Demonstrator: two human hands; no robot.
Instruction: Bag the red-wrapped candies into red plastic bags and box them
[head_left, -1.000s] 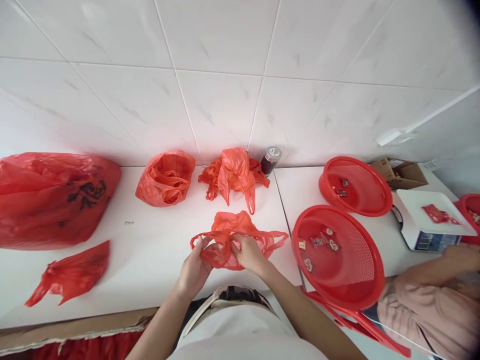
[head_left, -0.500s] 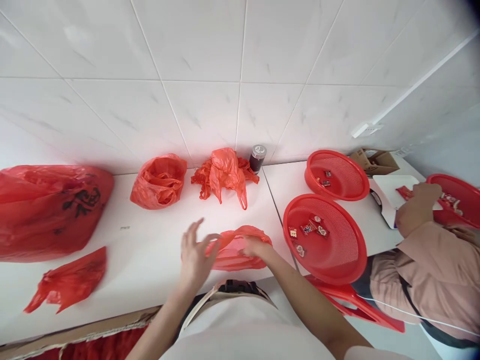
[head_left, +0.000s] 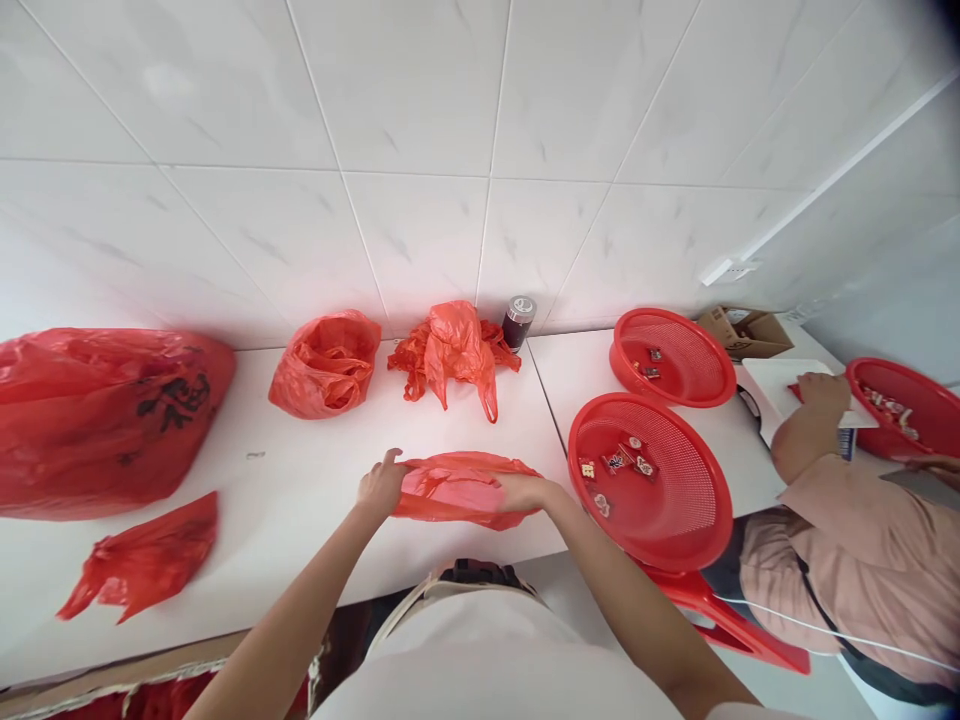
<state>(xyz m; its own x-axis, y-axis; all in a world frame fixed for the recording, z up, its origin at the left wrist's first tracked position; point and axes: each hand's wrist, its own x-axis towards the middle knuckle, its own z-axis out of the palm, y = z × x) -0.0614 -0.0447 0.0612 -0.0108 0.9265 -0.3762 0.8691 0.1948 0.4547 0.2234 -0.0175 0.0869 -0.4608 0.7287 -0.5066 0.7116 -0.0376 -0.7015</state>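
Note:
A thin red plastic bag (head_left: 457, 515) lies on the white table in front of me, its mouth spread wide. My left hand (head_left: 381, 485) is closed on the bag's left edge. From the right side, my right hand (head_left: 521, 492) reaches into the mouth; its fingers are hidden by the red film. Just right of the bag stands a red mesh basket (head_left: 690, 490) with several small wrapped snacks (head_left: 619, 458) in it.
Along the wall are a large full red bag (head_left: 90, 420), a rolled-open red bag (head_left: 326, 365), crumpled bags (head_left: 457, 345) and a dark jar (head_left: 517, 322). Another red bag (head_left: 150, 560) lies front left. On the right are a second basket (head_left: 694, 350), a cardboard box (head_left: 746, 330) and a co-worker (head_left: 885, 540).
My left hand has gone from hovering with spread fingers to holding the bag's left edge. The bag is stretched sideways. Over the white scale, the co-worker's hand has shifted slightly.

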